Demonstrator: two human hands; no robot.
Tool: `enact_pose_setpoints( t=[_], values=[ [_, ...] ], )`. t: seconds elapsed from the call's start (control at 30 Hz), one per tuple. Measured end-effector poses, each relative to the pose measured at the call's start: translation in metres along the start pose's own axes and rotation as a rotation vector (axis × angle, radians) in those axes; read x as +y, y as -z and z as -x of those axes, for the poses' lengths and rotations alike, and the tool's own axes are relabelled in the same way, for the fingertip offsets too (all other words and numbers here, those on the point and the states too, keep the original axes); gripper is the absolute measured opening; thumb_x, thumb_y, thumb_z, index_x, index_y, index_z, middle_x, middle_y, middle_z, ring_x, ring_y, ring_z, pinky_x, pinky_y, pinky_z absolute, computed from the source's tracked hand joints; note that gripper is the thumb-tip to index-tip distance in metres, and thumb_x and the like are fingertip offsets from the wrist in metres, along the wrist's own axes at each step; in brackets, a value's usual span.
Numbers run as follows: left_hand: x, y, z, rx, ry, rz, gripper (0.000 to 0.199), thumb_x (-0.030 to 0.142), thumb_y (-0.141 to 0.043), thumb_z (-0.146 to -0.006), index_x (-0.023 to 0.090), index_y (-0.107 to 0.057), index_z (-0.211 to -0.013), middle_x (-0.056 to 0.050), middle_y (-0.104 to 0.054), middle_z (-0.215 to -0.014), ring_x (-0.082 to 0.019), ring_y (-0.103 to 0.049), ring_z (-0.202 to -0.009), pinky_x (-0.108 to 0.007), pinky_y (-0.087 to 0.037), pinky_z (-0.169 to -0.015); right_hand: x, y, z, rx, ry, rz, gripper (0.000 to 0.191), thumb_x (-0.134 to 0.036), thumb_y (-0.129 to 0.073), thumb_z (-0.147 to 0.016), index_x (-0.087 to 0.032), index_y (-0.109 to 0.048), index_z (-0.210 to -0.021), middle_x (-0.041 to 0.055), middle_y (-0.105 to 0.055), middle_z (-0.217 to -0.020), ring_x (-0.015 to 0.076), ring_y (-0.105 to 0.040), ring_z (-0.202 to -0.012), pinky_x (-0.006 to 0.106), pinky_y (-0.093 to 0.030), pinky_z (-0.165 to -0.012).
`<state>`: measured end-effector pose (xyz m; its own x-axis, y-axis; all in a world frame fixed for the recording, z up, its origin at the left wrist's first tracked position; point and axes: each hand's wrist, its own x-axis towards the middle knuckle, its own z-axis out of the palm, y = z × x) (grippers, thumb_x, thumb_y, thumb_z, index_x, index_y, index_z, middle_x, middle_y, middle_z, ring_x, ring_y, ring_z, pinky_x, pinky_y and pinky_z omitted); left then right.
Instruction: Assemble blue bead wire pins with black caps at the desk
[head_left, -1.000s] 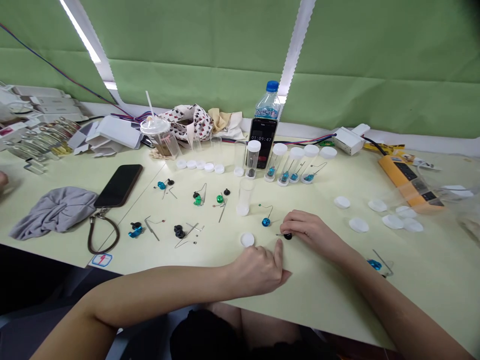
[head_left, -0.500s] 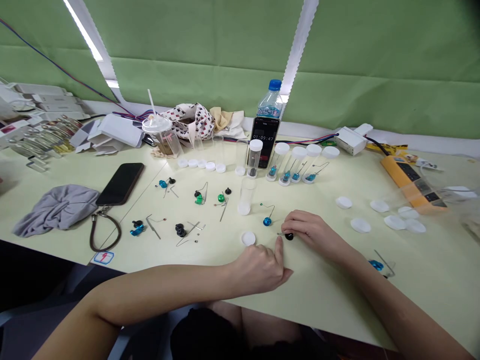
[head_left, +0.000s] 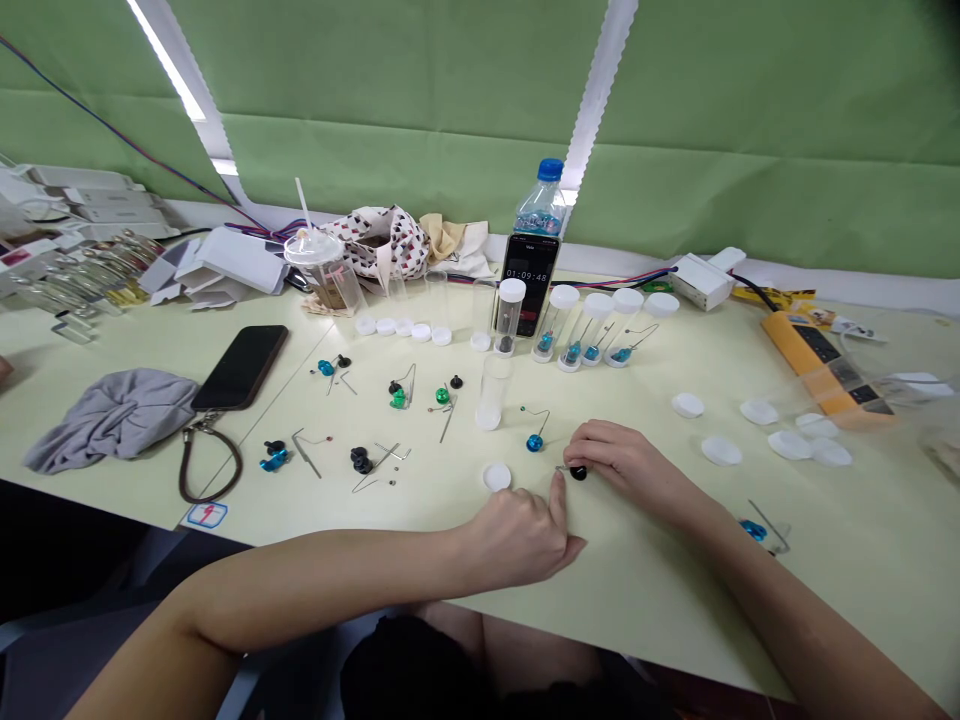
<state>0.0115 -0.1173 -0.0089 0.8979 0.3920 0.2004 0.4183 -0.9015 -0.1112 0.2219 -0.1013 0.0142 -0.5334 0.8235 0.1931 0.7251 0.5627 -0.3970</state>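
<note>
Low over the table, my right hand (head_left: 619,462) is closed with its fingertips at a small black round part (head_left: 578,473). A thin bit of metal (head_left: 562,468) juts out left of that part; its other end is hidden. My left hand (head_left: 517,537) rests with its index finger stretched up to this metal, thumb apart and the other fingers curled, gripping nothing visible. Just behind the hands lies a blue round part with a bent wire (head_left: 534,442). A white cap (head_left: 496,477) is left of them, and an upright clear tube (head_left: 493,395) stands farther back.
Left on the table (head_left: 442,490) are several sets of small coloured parts with hex keys, a phone (head_left: 241,368) and a grey cloth (head_left: 112,418). Capped tubes (head_left: 592,330) stand behind, near a propped phone (head_left: 527,285) and a bottle (head_left: 541,205). White caps (head_left: 721,451) lie right.
Both hands stay almost in place at the black part. The thin metal beside it has turned slightly. The propped phone's timer has advanced one second.
</note>
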Motion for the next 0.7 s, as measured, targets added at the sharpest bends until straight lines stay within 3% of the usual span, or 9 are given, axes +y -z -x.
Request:
enact_pose_setpoints(
  t=[0.7],
  values=[
    [0.0006, 0.0005, -0.0003, -0.001, 0.011, -0.021, 0.063, 0.040, -0.026, -0.094, -0.011, -0.044, -0.126, -0.012, -0.061, -0.056, -0.021, -0.057, -0.046, -0.028, -0.036, -0.041, -0.0034, -0.0005, -0.0018, 0.027, 0.003, -0.056, 0.021, -0.015, -0.041, -0.093, -0.020, -0.061, -0.084, 0.0046, -0.060, -0.082, 0.0159, -0.054, -0.078, 0.029, -0.044, -0.067]
  ],
)
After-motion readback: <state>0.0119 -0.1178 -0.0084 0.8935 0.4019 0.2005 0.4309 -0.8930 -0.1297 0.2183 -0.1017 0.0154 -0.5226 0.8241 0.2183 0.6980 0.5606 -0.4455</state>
